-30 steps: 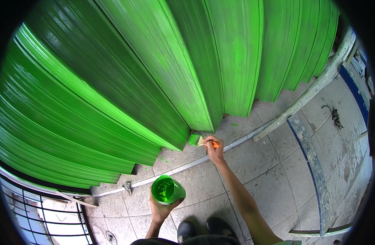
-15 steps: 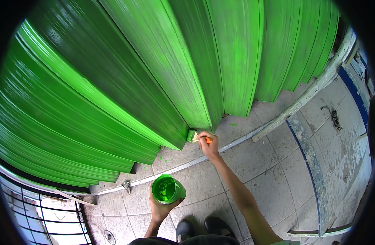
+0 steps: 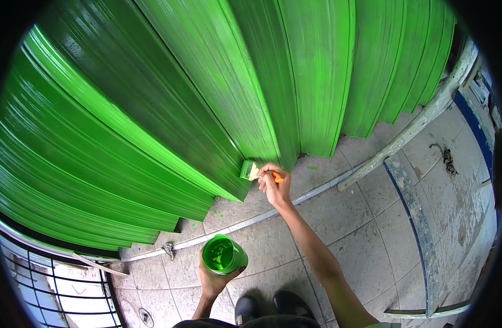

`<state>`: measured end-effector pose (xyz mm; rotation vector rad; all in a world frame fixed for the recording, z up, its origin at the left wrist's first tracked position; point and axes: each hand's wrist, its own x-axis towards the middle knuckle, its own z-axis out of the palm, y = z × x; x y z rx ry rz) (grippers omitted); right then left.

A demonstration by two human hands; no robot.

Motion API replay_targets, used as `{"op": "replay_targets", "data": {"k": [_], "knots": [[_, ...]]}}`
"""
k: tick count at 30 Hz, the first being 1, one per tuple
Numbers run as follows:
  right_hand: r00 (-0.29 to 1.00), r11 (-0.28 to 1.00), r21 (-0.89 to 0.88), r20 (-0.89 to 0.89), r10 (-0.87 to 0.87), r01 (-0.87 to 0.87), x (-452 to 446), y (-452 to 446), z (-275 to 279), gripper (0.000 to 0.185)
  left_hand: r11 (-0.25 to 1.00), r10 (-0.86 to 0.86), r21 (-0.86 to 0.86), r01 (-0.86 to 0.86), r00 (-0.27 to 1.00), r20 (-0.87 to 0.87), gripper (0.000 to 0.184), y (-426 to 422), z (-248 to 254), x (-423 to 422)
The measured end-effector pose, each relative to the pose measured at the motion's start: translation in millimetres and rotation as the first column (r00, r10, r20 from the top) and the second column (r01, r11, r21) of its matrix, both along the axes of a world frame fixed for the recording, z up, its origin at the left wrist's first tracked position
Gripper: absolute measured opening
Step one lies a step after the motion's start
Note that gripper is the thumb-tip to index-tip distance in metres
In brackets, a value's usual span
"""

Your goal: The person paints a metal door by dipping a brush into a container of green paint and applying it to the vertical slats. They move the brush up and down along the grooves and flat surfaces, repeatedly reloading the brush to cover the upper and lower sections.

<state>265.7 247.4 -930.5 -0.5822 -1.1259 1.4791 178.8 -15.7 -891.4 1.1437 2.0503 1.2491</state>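
one ribbed green sheet (image 3: 180,126) fills the left and top of the view, its left folds glossier, the middle and right ones duller and streaked. below it, the left hand (image 3: 213,282) clasps a green can (image 3: 240,259) with green paint inside, fingers wrapped around its side; the can keeps its place. just right of that, the brush (image 3: 253,171) has slid up and leftward from near the sheet's bottom edge, its bristles now seeming to press on the lower end of a fold, which suggests the stroke is working this low corner. the right hand (image 3: 276,186) pinches its orange handle. farther right are a whitish beam (image 3: 412,128) and, on the tiled floor (image 3: 352,221), a dark twisted scrap (image 3: 449,162). no brand, label or writing is readable anywhere.
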Motion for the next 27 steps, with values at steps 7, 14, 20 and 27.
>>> {"op": "replay_targets", "data": {"k": [7, 14, 20, 27], "knots": [[0.888, 0.999, -0.035, -0.459, -0.001, -0.017, 6, 8, 10, 0.019, 0.999, -0.025, -0.026, 0.026, 1.0, 0.01, 0.084, 1, -2, -3], [0.981, 0.968, -0.243, -0.163, -0.107, 0.065, 16, -13, -80, 0.016, 1.0, -0.019, -0.011, 0.019, 1.0, -0.016, 0.084, -2, 0, -5], [0.989, 0.986, -0.166, -0.144, -0.043, 0.018, -4, 0, 3, 0.016, 1.0, -0.011, 0.014, 0.011, 1.0, 0.008, 0.084, -1, 3, 0], [0.865, 0.998, -0.044, -0.501, 0.016, -0.044, 2, 6, 50, 0.018, 1.0, -0.022, -0.017, 0.022, 1.0, -0.014, 0.082, 0, 2, -2]]}}
